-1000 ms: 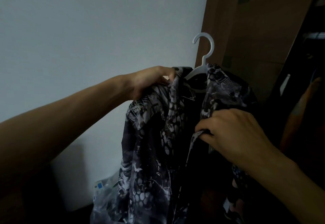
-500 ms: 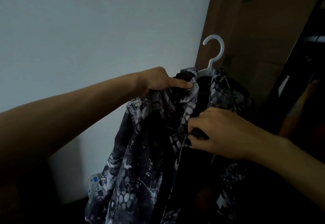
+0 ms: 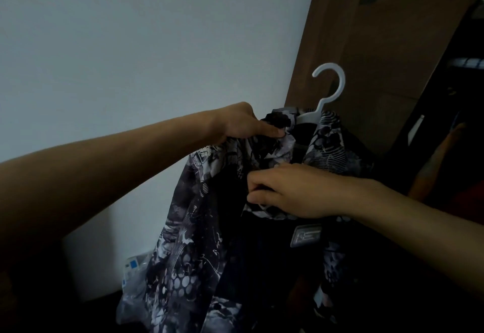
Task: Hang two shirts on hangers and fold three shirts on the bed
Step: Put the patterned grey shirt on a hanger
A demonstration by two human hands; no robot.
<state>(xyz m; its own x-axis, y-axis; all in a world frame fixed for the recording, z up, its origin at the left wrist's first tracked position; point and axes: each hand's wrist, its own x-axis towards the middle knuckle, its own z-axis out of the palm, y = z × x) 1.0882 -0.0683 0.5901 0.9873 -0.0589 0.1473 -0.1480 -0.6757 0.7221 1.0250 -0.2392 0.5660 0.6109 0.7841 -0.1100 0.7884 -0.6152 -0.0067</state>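
Note:
A black, grey and white patterned shirt [image 3: 188,249] hangs open-fronted on a white plastic hanger [image 3: 330,89], whose hook sticks up above the collar. My left hand [image 3: 243,126] grips the shirt's left shoulder near the collar and holds it up. My right hand [image 3: 290,191] pinches the front edge of the shirt just below the collar. A grey label patch [image 3: 306,236] shows on the dark inside of the shirt, under my right hand. The hanger's arms are hidden inside the fabric.
A pale wall [image 3: 131,58] fills the left. A brown wardrobe panel [image 3: 379,44] stands behind the hanger, with a dark opening [image 3: 461,136] to its right. A clear plastic bag [image 3: 133,272] lies low by the wall.
The shirt and hanger have shifted right and slightly down. My right hand slid up the front edge toward the collar. The shirt's front has opened, and the label patch now shows.

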